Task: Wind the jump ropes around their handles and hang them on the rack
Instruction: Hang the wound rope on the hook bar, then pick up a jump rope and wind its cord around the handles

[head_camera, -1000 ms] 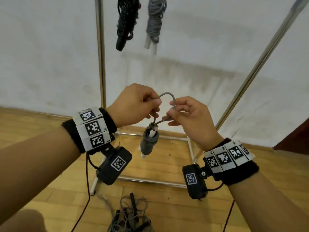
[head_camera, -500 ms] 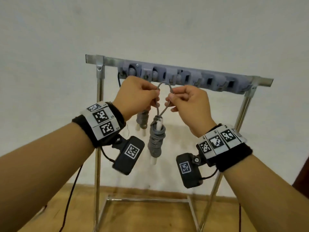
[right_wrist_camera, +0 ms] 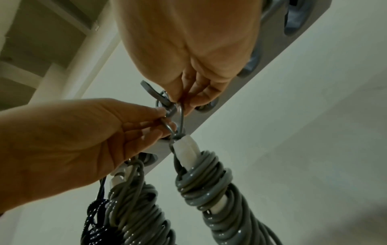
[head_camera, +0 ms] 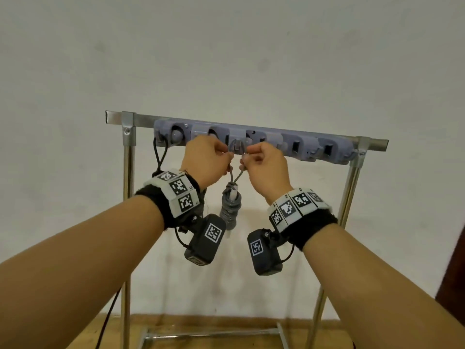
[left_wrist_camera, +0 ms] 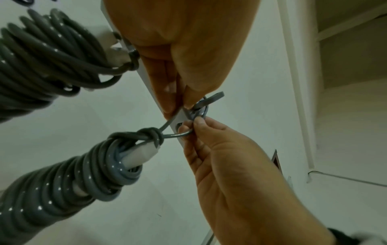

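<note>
A grey jump rope wound round its white handles [head_camera: 230,210] hangs from a short loop [head_camera: 235,176]. My left hand [head_camera: 226,156] and right hand [head_camera: 245,159] each pinch one side of that loop. They hold it at a grey hook [head_camera: 237,144] on the rack's hook bar [head_camera: 302,144]. In the left wrist view the loop [left_wrist_camera: 180,134] runs round the hook [left_wrist_camera: 209,99], between my left hand [left_wrist_camera: 180,107] and right hand [left_wrist_camera: 190,123]. The right wrist view shows the bundle [right_wrist_camera: 209,190] dangling below my right hand [right_wrist_camera: 180,102] and left hand [right_wrist_camera: 165,116].
A second wound grey rope [right_wrist_camera: 136,207] and a black rope [head_camera: 159,157] hang from hooks to the left. Further hook slots [head_camera: 327,149] lie to the right. The rack's metal legs [head_camera: 127,222] stand on a wooden floor [head_camera: 201,321] against a white wall.
Both hands have risen with the rope's loop, from waist height up to the hook bar. The loop now sits at the hook, and the head view has tilted upward.
</note>
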The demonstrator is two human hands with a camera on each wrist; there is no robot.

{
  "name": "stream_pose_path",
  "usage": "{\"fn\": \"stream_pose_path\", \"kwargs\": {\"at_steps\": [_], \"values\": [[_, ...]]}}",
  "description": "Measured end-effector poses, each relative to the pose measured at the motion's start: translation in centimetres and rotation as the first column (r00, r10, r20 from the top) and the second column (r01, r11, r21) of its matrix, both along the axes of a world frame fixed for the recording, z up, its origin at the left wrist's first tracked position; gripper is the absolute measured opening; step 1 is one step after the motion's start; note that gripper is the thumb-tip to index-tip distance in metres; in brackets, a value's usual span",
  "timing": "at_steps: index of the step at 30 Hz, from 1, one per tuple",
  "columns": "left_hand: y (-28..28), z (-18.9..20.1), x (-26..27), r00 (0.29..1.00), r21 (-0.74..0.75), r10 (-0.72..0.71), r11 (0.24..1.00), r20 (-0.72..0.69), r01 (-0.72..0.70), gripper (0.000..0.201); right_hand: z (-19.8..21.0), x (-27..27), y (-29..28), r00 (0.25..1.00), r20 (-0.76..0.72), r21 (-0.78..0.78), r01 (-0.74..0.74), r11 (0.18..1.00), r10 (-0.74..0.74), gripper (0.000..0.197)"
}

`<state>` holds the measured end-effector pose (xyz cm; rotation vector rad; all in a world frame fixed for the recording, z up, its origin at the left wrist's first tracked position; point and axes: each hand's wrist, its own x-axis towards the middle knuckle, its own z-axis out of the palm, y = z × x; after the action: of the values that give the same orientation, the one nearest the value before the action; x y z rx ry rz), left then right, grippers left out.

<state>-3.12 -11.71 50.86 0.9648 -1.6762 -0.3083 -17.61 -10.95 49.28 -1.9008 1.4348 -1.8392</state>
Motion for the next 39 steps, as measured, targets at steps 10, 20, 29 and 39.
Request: {"fn": "stream_pose_path", "kwargs": {"at_steps": [10,20,29,39], "values": [[4.3,-2.7,1.5,0.976,-0.037,0.111,0.994,0.187,-0.106,0.024,-2.0,0.3,4.1,0.996,-0.086,0.105,0.012,0.994,-0.003,0.04],[12.4,-21.1,3.9,0.923,0.269,-0.159,0.961,0.35,0.064,0.005,-18.7,-0.6,14.4,0.984,-0.094,0.371,-0.104,0.923,0.149,0.013],[16.9,-48.7,7.1,0.727,0.735,-0.461,0.673,0.509,-0.088,0.015,-44.9,-0.1,19.8,0.913,-0.179,0.841,-0.051,0.539,0.366,0.014],[16.1,-68.0,9.0,0.732,0.89,-0.533,0.396,0.424,-0.227,0.024,-65.5,2.6,17.6,0.868,-0.145,0.978,0.052,0.202,0.476,0.011]]}}
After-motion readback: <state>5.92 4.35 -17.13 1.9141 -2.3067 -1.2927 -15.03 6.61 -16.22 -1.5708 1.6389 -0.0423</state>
